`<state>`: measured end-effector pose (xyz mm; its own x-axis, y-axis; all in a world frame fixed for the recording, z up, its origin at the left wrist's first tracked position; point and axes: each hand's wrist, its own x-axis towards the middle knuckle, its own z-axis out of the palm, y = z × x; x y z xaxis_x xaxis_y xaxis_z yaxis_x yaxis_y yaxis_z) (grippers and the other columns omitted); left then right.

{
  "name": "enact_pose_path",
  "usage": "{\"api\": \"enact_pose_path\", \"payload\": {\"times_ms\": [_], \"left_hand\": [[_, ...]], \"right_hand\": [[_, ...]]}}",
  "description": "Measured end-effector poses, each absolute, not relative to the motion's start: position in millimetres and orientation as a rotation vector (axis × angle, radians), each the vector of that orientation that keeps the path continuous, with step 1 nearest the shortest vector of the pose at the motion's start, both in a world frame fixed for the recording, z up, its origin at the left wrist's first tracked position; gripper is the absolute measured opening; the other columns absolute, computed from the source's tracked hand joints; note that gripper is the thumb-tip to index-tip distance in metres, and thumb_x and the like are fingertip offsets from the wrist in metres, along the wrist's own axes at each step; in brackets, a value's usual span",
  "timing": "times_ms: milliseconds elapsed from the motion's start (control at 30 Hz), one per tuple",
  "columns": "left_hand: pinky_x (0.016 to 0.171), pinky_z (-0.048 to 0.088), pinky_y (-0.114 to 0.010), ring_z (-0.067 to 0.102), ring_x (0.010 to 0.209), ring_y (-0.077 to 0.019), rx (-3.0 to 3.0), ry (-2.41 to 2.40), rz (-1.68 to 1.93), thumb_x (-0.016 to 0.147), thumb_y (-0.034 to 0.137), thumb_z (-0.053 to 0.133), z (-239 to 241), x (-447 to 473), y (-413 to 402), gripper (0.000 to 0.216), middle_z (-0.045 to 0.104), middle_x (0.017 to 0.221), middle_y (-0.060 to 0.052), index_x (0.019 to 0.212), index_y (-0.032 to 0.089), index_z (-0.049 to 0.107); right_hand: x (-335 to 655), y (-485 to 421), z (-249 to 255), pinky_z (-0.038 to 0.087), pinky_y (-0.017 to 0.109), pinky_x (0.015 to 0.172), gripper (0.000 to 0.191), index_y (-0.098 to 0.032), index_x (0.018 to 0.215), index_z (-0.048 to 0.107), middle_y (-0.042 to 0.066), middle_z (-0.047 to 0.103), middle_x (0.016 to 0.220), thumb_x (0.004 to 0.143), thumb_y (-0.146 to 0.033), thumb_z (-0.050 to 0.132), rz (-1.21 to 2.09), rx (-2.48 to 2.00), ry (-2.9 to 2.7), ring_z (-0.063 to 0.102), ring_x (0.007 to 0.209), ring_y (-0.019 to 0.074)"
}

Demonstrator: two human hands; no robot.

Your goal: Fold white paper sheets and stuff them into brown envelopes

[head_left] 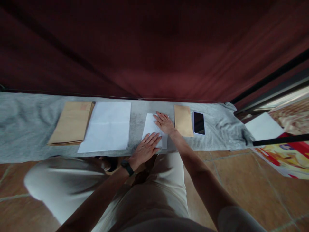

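Note:
A small white sheet of paper (149,124), seemingly folded, lies on the grey cloth in front of me. My left hand (146,149) rests flat on its near left part, fingers spread. Farther up, near its right edge, my right hand (164,123) also presses flat on the paper with fingers stretched out. Left of it lie larger white sheets (108,125) with a crease across the middle. Beside those is a stack of brown envelopes (71,122). A single brown envelope (183,120) sits just right of my right hand.
A phone (199,123) with a dark screen lies right of the single envelope. The grey cloth (217,129) covers a narrow surface along a dark red curtain (154,64). At the right stand black bars (280,140), a white sheet (264,125) and a colourful printed box (287,158).

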<state>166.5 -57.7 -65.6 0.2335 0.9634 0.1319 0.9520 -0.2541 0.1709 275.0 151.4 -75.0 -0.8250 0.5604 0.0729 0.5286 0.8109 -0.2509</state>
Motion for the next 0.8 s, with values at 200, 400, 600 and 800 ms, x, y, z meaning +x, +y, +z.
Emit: {"api": "enact_pose_path", "payload": {"times_ms": [200, 400, 600, 800], "left_hand": [[0.129, 0.020, -0.046, 0.030, 0.155, -0.0238, 2.426, 1.899, 0.321, 0.105, 0.048, 0.040, -62, 169, -63, 0.057, 0.036, 0.166, -0.007, 0.156, 0.023, 0.041], [0.129, 0.019, -0.047, 0.032, 0.154, -0.0240, 2.412, 1.910, 0.303, 0.105, 0.050, 0.039, -62, 170, -65, 0.057, 0.042, 0.163, -0.008, 0.155, 0.022, 0.043], [0.129, 0.020, -0.049, 0.030, 0.155, -0.0249, 2.417, 1.891, 0.318, 0.104, 0.048, 0.044, -64, 171, -68, 0.059, 0.041, 0.164, -0.006, 0.156, 0.022, 0.041], [0.128, 0.024, -0.048, 0.033, 0.154, -0.0249, 2.377, 1.906, 0.364, 0.104, 0.044, 0.046, -62, 167, -80, 0.054, 0.040, 0.164, -0.007, 0.154, 0.023, 0.045]], "right_hand": [[269, 155, -70, 0.023, 0.047, 0.128, 0.051, -0.021, 0.156, 0.043, 0.008, 0.035, 0.166, 0.108, -0.037, 0.037, 0.294, -0.944, -2.801, 0.032, 0.154, 0.0245], [286, 117, -67, 0.025, 0.045, 0.128, 0.049, -0.020, 0.155, 0.044, 0.006, 0.034, 0.166, 0.108, -0.031, 0.038, 0.358, -0.873, -2.758, 0.031, 0.154, 0.0227], [316, 87, -72, 0.027, 0.048, 0.127, 0.048, -0.017, 0.154, 0.046, 0.010, 0.040, 0.163, 0.108, -0.029, 0.036, 0.387, -0.887, -2.721, 0.036, 0.152, 0.0234], [336, 66, -70, 0.032, 0.047, 0.126, 0.047, -0.013, 0.151, 0.049, 0.014, 0.045, 0.159, 0.106, -0.026, 0.041, 0.436, -0.912, -2.644, 0.039, 0.150, 0.0238]]}}
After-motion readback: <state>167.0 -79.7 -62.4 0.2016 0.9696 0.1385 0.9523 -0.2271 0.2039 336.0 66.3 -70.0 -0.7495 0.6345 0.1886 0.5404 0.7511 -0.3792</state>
